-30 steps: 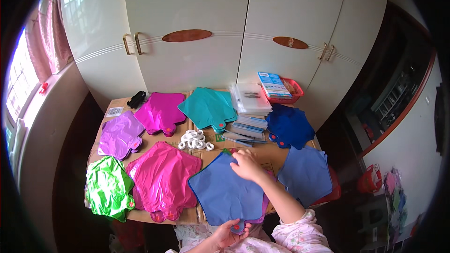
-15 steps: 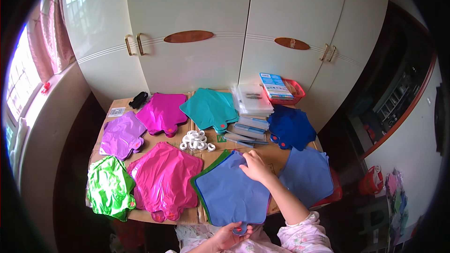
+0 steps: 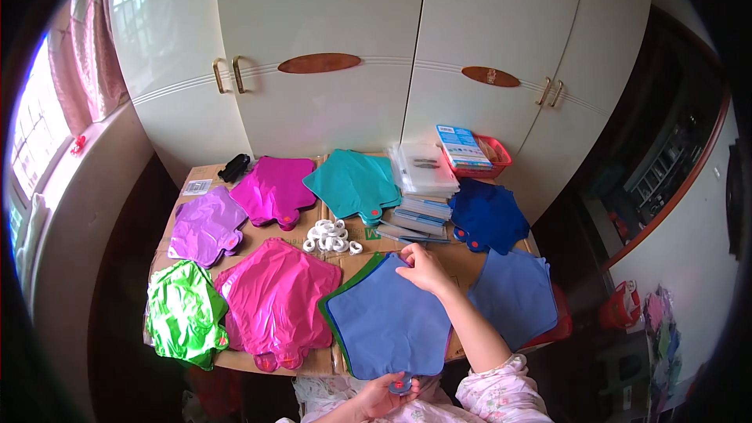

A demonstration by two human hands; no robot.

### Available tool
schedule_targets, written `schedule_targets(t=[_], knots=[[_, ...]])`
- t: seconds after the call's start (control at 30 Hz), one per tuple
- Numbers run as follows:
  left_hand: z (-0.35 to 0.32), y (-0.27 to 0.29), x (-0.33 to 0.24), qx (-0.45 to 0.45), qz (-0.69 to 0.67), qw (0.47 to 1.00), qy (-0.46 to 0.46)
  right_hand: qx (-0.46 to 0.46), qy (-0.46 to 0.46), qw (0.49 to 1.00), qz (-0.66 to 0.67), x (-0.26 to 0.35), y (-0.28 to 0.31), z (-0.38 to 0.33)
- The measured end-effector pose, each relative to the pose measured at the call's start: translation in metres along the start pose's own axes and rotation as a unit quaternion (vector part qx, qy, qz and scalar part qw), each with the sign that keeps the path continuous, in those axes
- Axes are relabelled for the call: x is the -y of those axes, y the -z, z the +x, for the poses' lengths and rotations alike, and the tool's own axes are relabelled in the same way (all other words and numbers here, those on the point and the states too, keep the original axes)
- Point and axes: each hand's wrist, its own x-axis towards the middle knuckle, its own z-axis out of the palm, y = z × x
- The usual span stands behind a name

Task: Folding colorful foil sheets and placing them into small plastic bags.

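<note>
The blue balloon point(image 3: 389, 321) has slid a little to the left since a moment ago, and now a green edge point(image 3: 345, 286) peeks out from under its left side, so it lies on top of another flat balloon. It looks like it is being lined up on a pile. The right hand point(image 3: 423, 269) rests on its top corner with fingers pressing down flat, not pinching. The left hand point(image 3: 384, 393) has its grip closed on the balloon's little neck at the near edge of the bench point(image 3: 200, 180) (the part with a red dot).

The bench is covered with brown cardboard. More flat foil balloons lie all over it: a green one point(image 3: 184, 315), a big pink one point(image 3: 276, 301), a purple one point(image 3: 205, 225), a magenta one point(image 3: 274, 190), a teal one point(image 3: 354, 182), a dark blue one point(image 3: 487, 215) and another blue one point(image 3: 515, 296). A heap of small white rings point(image 3: 331, 236) sits in the middle. Behind are clear plastic packs point(image 3: 424, 168) and a red basket point(image 3: 492, 158). Big white cupboard doors point(image 3: 329, 39) stand at the back, and a bright window point(image 3: 39, 125) is on the left.
</note>
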Motion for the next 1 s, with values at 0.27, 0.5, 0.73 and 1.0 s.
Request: schedule_targets(t=[0.27, 0.5, 0.73, 1.0], knots=[[-0.005, -0.013, 0.000, -0.042, 0.013, 0.999, -0.015, 0.014, 0.035, 0.999, 0.032, 0.024, -0.001, 0.000], [-0.010, -0.024, -0.002, -0.044, -0.001, 0.999, -0.005, 0.119, 0.020, 0.973, 0.198, 0.022, -0.021, 0.035], [-0.012, -0.017, -0.004, -0.050, -0.016, 0.998, -0.025, 0.091, 0.155, 0.955, -0.237, 0.050, -0.035, 0.039], [-0.011, -0.026, -0.004, -0.026, -0.054, 0.998, -0.008, 0.140, 0.201, 0.909, -0.337, 0.069, -0.017, 0.031]])
